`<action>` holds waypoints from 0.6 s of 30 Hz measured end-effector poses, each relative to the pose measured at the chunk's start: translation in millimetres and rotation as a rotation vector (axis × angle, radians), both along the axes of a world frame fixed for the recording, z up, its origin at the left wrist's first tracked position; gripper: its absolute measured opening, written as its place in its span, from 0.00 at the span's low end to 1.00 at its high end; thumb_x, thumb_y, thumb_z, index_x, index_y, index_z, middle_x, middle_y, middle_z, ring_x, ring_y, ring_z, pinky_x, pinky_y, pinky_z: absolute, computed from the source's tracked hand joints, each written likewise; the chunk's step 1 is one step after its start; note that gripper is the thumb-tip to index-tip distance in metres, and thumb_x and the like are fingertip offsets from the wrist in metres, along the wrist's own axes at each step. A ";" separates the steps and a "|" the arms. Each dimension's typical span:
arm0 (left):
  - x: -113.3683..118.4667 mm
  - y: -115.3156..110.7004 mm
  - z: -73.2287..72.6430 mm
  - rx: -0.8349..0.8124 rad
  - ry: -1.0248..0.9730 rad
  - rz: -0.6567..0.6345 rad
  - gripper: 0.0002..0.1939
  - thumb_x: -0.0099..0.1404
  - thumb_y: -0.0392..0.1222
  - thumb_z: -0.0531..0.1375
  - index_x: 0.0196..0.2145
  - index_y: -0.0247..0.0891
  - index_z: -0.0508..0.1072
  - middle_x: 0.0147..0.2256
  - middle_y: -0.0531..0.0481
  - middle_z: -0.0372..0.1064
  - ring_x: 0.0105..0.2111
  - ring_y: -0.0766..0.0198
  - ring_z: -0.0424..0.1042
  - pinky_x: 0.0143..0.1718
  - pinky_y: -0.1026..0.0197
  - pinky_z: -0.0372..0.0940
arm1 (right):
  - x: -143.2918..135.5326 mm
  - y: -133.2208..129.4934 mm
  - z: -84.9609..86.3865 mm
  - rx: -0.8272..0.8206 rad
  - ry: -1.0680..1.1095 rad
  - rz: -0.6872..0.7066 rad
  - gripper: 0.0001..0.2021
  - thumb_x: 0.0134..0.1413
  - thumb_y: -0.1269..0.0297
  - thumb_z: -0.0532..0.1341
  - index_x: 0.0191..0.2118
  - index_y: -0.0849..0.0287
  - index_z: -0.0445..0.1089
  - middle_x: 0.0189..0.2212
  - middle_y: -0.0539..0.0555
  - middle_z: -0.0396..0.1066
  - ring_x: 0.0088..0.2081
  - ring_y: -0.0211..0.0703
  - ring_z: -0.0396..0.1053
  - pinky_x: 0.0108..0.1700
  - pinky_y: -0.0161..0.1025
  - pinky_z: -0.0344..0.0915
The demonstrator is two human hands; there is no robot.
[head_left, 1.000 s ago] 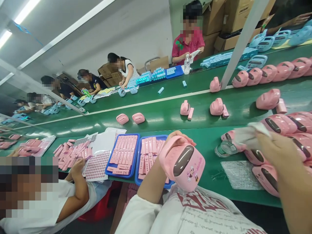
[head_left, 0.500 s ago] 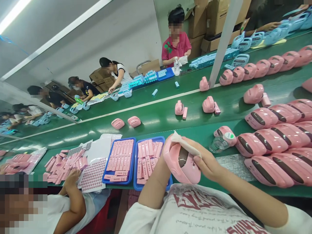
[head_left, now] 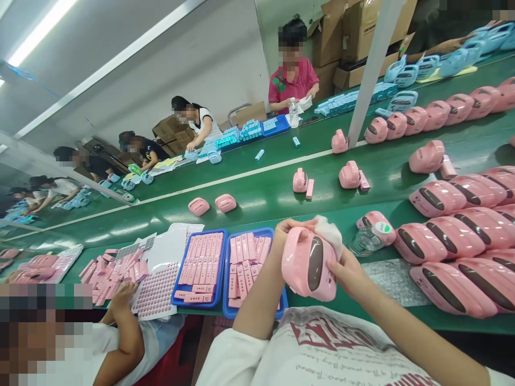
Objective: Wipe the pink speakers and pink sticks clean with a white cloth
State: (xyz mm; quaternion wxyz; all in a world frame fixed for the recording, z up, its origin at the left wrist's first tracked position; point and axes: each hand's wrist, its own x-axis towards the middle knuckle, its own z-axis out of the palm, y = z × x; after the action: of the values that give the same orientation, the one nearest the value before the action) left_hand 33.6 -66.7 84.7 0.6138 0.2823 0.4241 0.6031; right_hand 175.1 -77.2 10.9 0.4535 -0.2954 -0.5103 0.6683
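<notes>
In front of my chest is a pink plastic housing (head_left: 292, 265) with a handle and a dark oval window. My left hand (head_left: 293, 226) is closed on its handle side, most of the fingers hidden behind it. A crumpled white cloth (head_left: 330, 231) lies against the housing's upper right side. My right hand (head_left: 346, 272) grips this cloth against the housing, its thumb on the front beside the window. Just beyond my right hand are a clear plastic bottle (head_left: 361, 242) lying on its side and another pink housing (head_left: 372, 220).
Rows of pink housings (head_left: 438, 236) crowd the right side. Two blue trays (head_left: 222, 279) of pink strips stand left of me, near a loose strip pile (head_left: 116, 273). A co-worker (head_left: 116, 338) sits at my left. More housings dot the green belt (head_left: 257, 198); a post (head_left: 368, 80) rises beyond.
The housing has turned so its dark window faces me more fully. The cloth has gone from stretched over the top to bunched at the upper right side.
</notes>
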 end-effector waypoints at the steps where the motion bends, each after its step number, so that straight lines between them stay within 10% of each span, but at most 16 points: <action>1: -0.3 2.2 0.6 0.060 -0.005 -0.071 0.19 0.28 0.46 0.73 0.15 0.38 0.70 0.23 0.51 0.72 0.39 0.49 0.72 0.43 0.48 0.64 | -0.5 2.8 1.1 -0.078 0.048 0.088 0.35 0.39 0.43 0.65 0.53 0.56 0.63 0.45 0.60 0.71 0.45 0.54 0.70 0.43 0.47 0.68; 5: -4.5 14.8 2.3 0.178 0.111 -0.252 0.19 0.29 0.48 0.74 0.15 0.37 0.71 0.22 0.49 0.71 0.42 0.48 0.71 0.46 0.47 0.62 | -8.7 5.3 6.3 -0.238 0.194 0.256 0.41 0.27 0.42 0.69 0.51 0.57 0.64 0.44 0.60 0.72 0.44 0.56 0.70 0.43 0.49 0.68; 10: -16.9 19.6 -9.5 0.038 0.289 -0.005 0.20 0.40 0.43 0.71 0.33 0.37 0.75 0.34 0.46 0.73 0.40 0.57 0.71 0.46 0.53 0.62 | -25.9 -2.4 1.2 -0.535 0.330 -0.011 0.27 0.38 0.41 0.64 0.39 0.57 0.69 0.37 0.58 0.75 0.39 0.52 0.72 0.43 0.48 0.68; 14: -18.0 -11.4 -38.1 -0.024 0.285 0.151 0.22 0.54 0.53 0.62 0.43 0.39 0.71 0.43 0.44 0.70 0.45 0.55 0.69 0.48 0.53 0.62 | -29.3 -1.3 -3.3 -0.486 0.343 -0.180 0.27 0.41 0.46 0.65 0.45 0.58 0.66 0.42 0.58 0.73 0.43 0.52 0.70 0.45 0.48 0.67; 18: -2.3 -46.4 -64.2 0.035 0.337 0.102 0.39 0.42 0.46 0.70 0.52 0.41 0.62 0.52 0.43 0.64 0.52 0.50 0.64 0.51 0.52 0.61 | -28.6 -0.3 -4.7 -0.358 0.270 -0.298 0.28 0.40 0.48 0.66 0.47 0.58 0.64 0.43 0.58 0.72 0.44 0.51 0.69 0.45 0.47 0.66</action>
State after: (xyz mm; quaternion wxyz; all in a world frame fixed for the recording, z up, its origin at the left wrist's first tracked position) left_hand 31.4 -113.1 20.4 0.4979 0.3680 0.5242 0.5847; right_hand 146.5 -77.6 6.2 0.5514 -0.3510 -0.2698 0.7071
